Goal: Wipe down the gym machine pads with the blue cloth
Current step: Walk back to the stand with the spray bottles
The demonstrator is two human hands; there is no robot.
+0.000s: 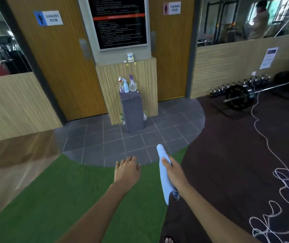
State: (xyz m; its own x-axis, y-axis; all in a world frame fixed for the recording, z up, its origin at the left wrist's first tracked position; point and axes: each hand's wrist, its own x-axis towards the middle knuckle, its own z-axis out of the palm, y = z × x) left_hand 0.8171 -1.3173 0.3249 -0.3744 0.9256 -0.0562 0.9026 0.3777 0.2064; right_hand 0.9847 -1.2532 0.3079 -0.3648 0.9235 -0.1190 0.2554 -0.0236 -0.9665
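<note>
My right hand [174,170] grips the blue cloth [163,172], which is bunched into a long roll sticking out ahead of the fingers and trailing back under the wrist. My left hand [128,170] is stretched forward beside it, holding nothing, with its fingers loosely curled. Both hands hover above the floor where green turf meets grey tiles. No gym machine pad is in view near my hands.
Ahead stands a dark pedestal [133,111] carrying three spray bottles [127,85], between two wooden changing-room doors. On the right lie a barbell [241,97], a row of kettlebells [255,80] and a tangle of white cable [280,181]. A person is reflected in the mirror at the upper right.
</note>
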